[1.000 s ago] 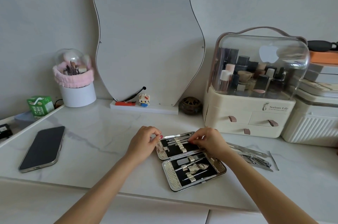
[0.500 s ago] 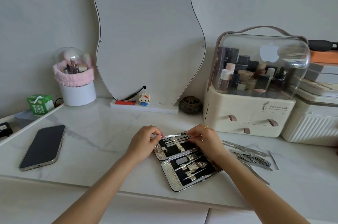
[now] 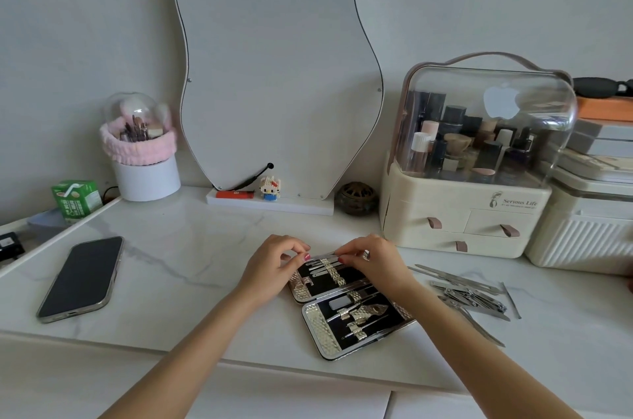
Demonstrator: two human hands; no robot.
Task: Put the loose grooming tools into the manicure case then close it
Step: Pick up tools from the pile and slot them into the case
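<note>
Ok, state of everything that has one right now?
manicure case: open flat, tools strapped inside
loose tools: piled on the counter right of the case
left hand: pinching a tool at the far half
right hand: pinching the same tool
phone: screen dark

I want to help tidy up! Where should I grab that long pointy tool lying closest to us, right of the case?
Probably pinch the long tool mid-shaft from above. It lies flat on the table, clear of the pile, with its near tip tapering to a point.

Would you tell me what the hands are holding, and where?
Both hands, left and right, pinch one thin metal tool near its ends, over the open case.
</note>
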